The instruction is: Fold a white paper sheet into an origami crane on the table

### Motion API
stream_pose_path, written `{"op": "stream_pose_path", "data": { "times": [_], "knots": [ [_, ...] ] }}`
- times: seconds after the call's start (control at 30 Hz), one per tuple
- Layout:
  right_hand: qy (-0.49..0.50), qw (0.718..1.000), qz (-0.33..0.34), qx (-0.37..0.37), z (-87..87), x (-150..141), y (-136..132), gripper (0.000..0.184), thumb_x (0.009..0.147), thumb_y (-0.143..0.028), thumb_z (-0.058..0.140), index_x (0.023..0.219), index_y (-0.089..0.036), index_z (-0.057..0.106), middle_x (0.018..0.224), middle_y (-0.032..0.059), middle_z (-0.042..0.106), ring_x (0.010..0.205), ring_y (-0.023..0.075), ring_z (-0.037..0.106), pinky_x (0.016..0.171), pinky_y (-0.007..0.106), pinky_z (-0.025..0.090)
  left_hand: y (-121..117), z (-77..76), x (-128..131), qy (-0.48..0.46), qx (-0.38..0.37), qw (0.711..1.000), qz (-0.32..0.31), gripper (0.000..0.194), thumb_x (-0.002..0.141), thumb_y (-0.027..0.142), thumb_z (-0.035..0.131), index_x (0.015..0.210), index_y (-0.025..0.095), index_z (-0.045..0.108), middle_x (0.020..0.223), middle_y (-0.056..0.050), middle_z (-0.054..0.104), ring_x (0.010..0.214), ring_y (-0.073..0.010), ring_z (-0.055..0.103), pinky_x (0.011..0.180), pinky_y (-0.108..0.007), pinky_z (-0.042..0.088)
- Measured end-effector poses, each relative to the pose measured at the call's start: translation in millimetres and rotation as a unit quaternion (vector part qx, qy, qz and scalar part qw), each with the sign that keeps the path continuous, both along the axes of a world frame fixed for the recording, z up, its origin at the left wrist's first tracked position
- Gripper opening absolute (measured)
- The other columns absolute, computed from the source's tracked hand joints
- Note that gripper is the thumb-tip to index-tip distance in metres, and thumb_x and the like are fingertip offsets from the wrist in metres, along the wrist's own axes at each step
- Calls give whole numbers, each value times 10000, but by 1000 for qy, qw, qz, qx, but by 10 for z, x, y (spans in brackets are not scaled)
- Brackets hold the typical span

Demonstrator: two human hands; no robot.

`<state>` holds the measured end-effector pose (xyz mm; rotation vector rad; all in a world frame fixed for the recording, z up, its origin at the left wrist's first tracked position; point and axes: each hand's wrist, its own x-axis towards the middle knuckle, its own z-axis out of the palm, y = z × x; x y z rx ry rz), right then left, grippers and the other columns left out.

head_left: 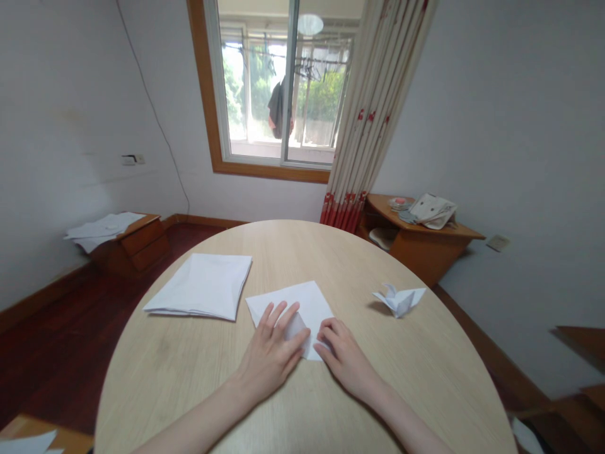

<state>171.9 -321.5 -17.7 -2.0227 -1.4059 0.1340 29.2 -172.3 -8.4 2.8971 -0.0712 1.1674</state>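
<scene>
A white paper sheet point(302, 306) lies on the round wooden table point(425, 372) right in front of me. My left hand point(271, 350) lies flat on its near left part, fingers stretched out and spread. My right hand point(345, 356) rests at the sheet's near right corner with fingers curled down onto the paper edge. A small fold of the sheet rises between the two hands. A folded white paper crane point(399, 299) sits on the table to the right, apart from both hands.
A stack of white paper sheets point(201, 287) lies on the table's left. A low wooden cabinet point(135, 243) with papers stands left by the wall, a corner shelf point(420, 236) with items right, a curtain point(373, 120) and a window point(278, 82) behind.
</scene>
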Motion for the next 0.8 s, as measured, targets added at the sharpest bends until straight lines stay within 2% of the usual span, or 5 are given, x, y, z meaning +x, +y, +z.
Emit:
{"op": "stream_pose_path", "data": {
  "times": [0.1,0.27,0.37,0.57,0.8],
  "knots": [
    [-14,1000,-9,-6,5,-7,0,78,860,-137,506,837,-211,513,984,71,538,951,237,521,865,410,447,2,-42,16,12,12,1000,-8,241,894,204,579,1130,241,609,1497,-108,304,1366,-317,277,1109,-557,260],
    [1,1000,-31,-2,12,-10,1,100,828,-140,548,814,-219,488,982,72,522,971,248,510,878,421,450,27,-99,39,22,4,1000,-19,308,869,154,621,1161,251,600,1577,-103,113,1413,-351,172,1097,-594,249],
    [15,999,-36,1,5,-3,7,102,832,-149,544,792,-219,481,977,70,515,971,246,511,881,418,454,31,-110,43,28,5,999,-19,294,854,140,637,1127,247,612,1587,-88,70,1419,-354,152,1096,-604,244],
    [30,999,-40,15,-42,27,36,108,859,-150,486,771,-214,480,976,78,506,989,243,508,899,412,443,-27,-86,46,37,-20,999,3,108,893,255,603,982,210,644,1576,-98,128,1414,-360,163,1095,-645,179],
    [79,996,-36,19,-27,20,42,127,861,-180,485,738,-213,478,973,60,505,991,224,514,903,395,439,-91,-74,54,42,-46,997,36,163,847,334,625,924,191,643,1548,-127,225,1402,-370,190,1089,-684,49]
  ]
}}
